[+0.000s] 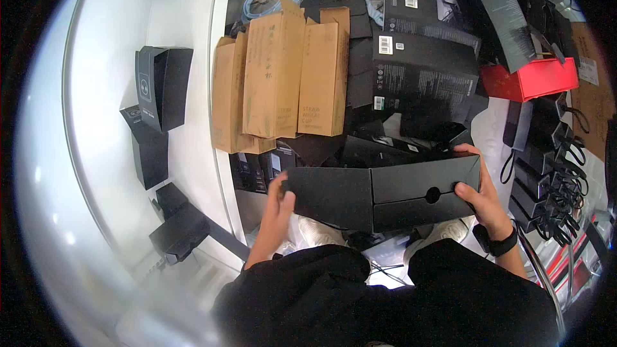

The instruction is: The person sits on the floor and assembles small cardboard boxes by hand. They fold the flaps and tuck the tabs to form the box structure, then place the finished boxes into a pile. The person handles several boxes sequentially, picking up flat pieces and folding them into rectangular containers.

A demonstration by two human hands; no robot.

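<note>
A black cardboard box (411, 186) with its long flap folded out to the left is held up in front of me, above my shoes. A round hole shows in its inner panel. My right hand (482, 196) grips the box's right end, thumb on the near face and fingers over the top edge. At the outer end of the flap (331, 196), my left hand (275, 209) is closed, thumb and fingers pinching its edge. What lies inside the box, if anything, I cannot make out. Just beyond it are more dark boxes (379, 151).
Brown cardboard boxes (273, 77) stand beyond my left hand. Black printed boxes (424, 77) are stacked beside them, with a red box (530, 78) farther right. Black bags with cord handles (546, 180) line the right. Black boxes (160, 87) sit on the white surface at left.
</note>
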